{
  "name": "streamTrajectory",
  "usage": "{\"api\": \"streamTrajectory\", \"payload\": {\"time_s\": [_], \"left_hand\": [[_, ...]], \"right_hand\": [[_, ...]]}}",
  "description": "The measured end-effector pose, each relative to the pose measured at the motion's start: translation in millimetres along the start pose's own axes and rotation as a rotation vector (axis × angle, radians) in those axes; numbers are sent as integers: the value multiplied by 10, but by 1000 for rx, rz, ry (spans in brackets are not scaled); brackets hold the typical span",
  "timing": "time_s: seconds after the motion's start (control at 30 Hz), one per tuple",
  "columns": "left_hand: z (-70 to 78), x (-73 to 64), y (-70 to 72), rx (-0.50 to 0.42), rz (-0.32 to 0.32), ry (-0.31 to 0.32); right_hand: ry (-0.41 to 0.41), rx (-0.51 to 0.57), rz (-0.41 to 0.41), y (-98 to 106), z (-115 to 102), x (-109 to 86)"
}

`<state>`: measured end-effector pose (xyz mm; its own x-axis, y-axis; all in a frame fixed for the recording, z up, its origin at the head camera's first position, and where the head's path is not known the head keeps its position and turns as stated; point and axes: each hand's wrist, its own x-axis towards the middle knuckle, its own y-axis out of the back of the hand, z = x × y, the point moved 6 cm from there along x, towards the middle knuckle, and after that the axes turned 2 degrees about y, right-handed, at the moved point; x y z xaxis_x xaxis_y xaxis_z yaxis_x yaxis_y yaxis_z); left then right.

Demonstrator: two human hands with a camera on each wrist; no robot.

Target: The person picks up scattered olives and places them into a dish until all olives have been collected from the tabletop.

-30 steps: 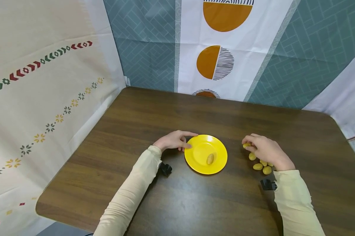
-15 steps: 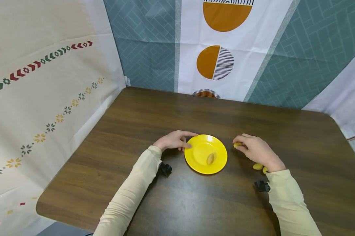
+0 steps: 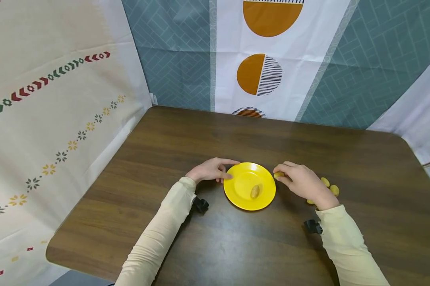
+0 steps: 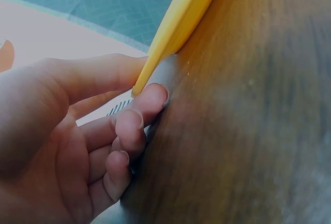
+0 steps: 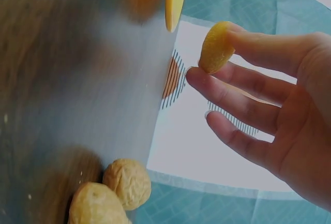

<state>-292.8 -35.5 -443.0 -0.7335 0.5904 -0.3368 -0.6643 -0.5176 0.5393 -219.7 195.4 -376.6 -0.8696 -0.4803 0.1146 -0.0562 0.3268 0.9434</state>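
Note:
A yellow plate lies on the table with one small yellow oval fruit in it. My left hand pinches the plate's left rim, thumb above and fingertips beneath, as the left wrist view shows. Just off the plate's right edge is my right hand. It pinches another yellow fruit between thumb and fingertips, while the lower fingers stay loosely bent. Below and behind the right hand lie several more such fruits; in the right wrist view their skin looks wrinkled. The right hand and wrist partly hide this group.
The brown wooden table reaches back to a teal and white patterned cloth. A cream cloth with printed borders hangs along the left side. Small black devices sit at both wrists.
My right hand has carried its fruit from the loose group leftward to near the plate's right edge. Several loose fruits now show behind the hand. The left hand and plate have stayed in place.

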Motion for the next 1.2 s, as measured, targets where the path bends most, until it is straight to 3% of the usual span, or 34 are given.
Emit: {"api": "streamTrajectory", "payload": {"time_s": [0.53, 0.8, 1.2], "left_hand": [[-2, 22, 7, 10, -3, -9], [2, 8, 3, 12, -2, -1], [15, -3, 7, 4, -3, 14]], "right_hand": [[31, -2, 16, -63, -201, 56], [101, 35, 42, -108, -353, 79], [151, 52, -104, -258, -468, 88]]}}
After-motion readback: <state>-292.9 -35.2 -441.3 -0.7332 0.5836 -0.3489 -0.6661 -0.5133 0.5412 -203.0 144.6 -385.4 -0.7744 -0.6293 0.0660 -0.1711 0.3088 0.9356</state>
